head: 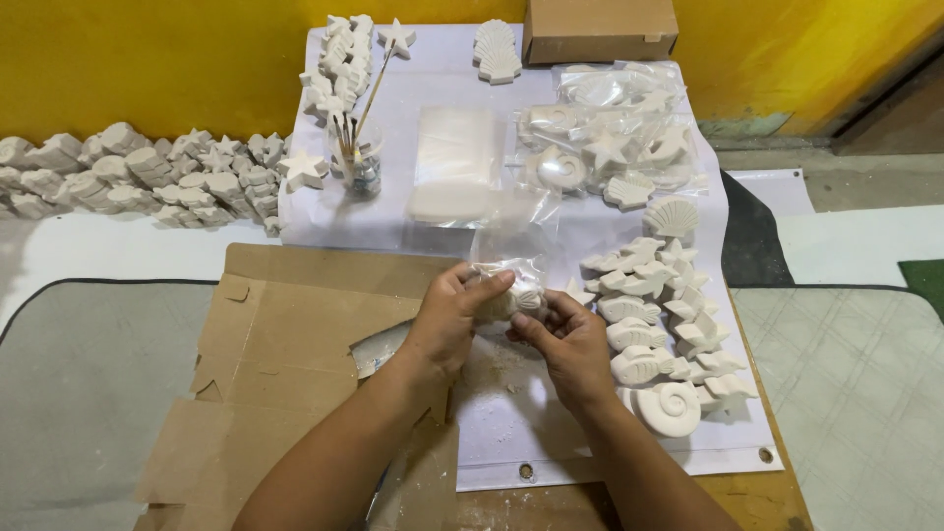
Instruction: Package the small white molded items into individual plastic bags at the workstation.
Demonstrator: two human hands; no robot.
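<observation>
Near the middle of the table, both hands meet over the white sheet (590, 433). The left hand (447, 320) has its grip closed around a clear plastic bag (511, 246) whose open top stands above the fingers. The right hand (570, 344) pinches a small white plaster figure (526, 298) at the bag's lower end, touching the left fingers. Just right of the hands, toward the table's right edge, lie rows of plaster fish and shells (654, 315), with a snail shell piece (669, 408) nearest the front edge. Flattened cardboard (285, 344) lies under the left forearm. A stack of clear bags (452, 167) and a jar of brushes (362, 162) sit toward the far edge.
</observation>
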